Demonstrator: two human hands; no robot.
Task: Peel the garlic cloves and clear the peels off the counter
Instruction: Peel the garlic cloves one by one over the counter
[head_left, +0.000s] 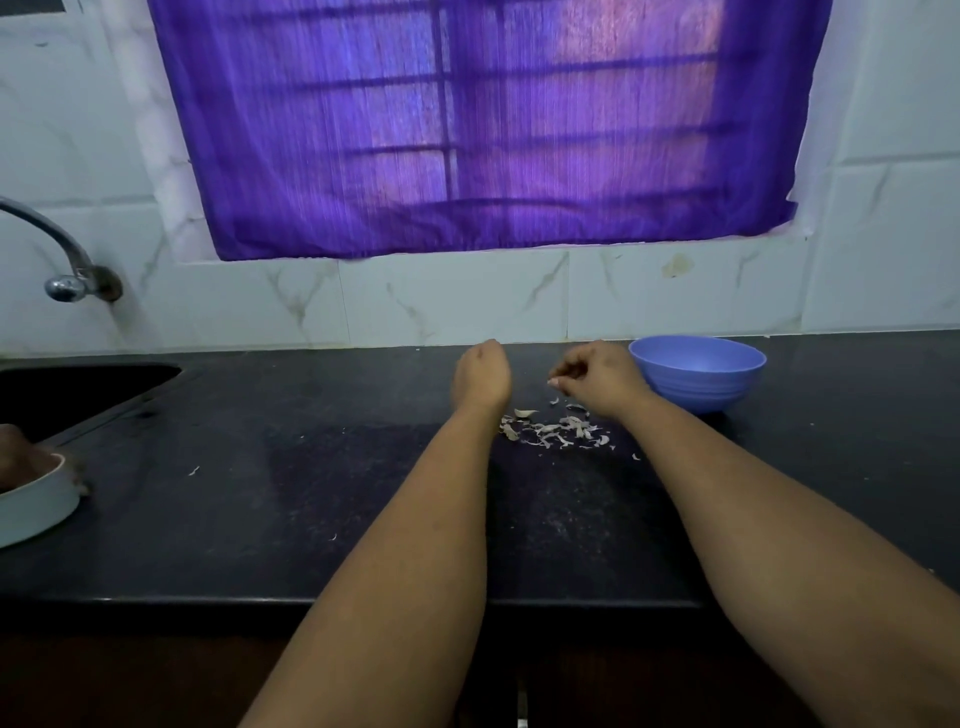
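Your left hand (480, 376) is curled, contents hidden; right hand (597, 376) pinches something small. Peels (556, 431) on the tabletop (260, 493) look papery, featherlight: sweep them together, don't pinch singly.

Purple curtain (467, 124), marbled wall tiles (452, 301)

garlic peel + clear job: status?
Done: some peeling, judging by the peels piled on the counter.
In hand: right hand pinches something small, too small to identify; left hand is curled, contents hidden.
Left: peels not cleared. Blue bowl contents not visible.
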